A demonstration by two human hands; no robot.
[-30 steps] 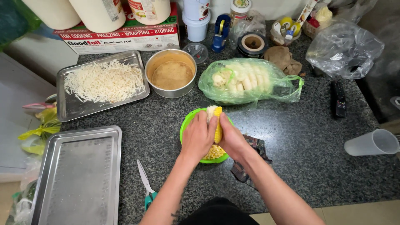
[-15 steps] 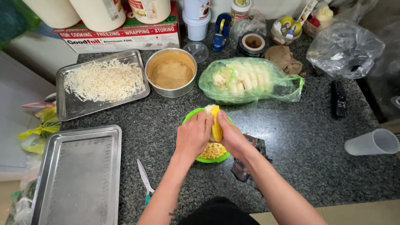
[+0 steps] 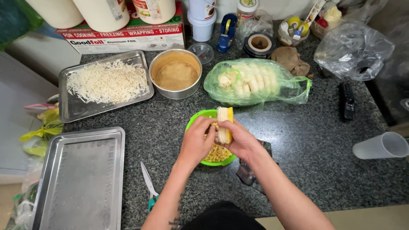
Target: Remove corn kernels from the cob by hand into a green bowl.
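Centrally, left hand (image 3: 197,142) and right hand (image 3: 242,139) both close around a corn cob (image 3: 224,124), upright over the green bowl (image 3: 198,120). Bare counter (image 3: 311,140) lies right; scissors (image 3: 149,186) lower left.

Up top left, a steel tray (image 3: 72,111) of shredded white cheese sits beside a round tin (image 3: 175,74) of tan batter; a green bag (image 3: 255,81) of pale cobs lies right, scissors (image 3: 149,186) near an empty tray (image 3: 79,183), plastic cup (image 3: 380,146) far right.
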